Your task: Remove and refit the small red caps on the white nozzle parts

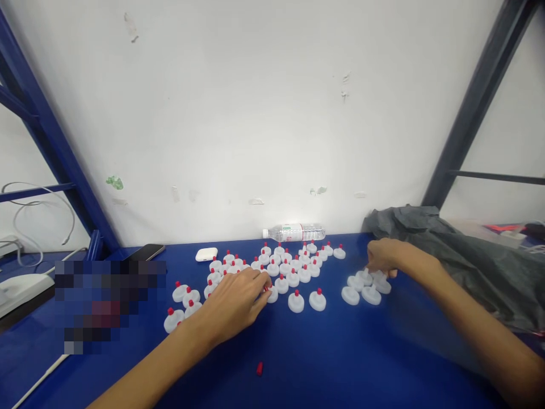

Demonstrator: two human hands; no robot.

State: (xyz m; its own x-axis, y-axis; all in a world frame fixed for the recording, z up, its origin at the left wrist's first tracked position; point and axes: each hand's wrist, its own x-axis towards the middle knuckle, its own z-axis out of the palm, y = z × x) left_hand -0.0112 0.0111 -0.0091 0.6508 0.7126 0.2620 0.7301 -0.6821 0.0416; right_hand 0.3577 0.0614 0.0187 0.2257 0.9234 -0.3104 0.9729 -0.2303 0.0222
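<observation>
My left hand is closed, with its thumb and fingertips pinched on a red tip cap just at a white round nozzle lid; whether that tip sits on the lid I cannot tell. Around it stand several white lids with red tips. Over to the right, my right hand has its fingers closed on the nozzle of a white lid, partly hidden and slightly blurred. Several lids without red tips cluster beneath it. A loose red tip lies nearer me on the blue table.
A clear plastic bottle lies along the wall, with a white case and a phone to its left. Dark plastic sheeting covers the right side. A white power strip and cables sit at left; blue frame posts rise nearby.
</observation>
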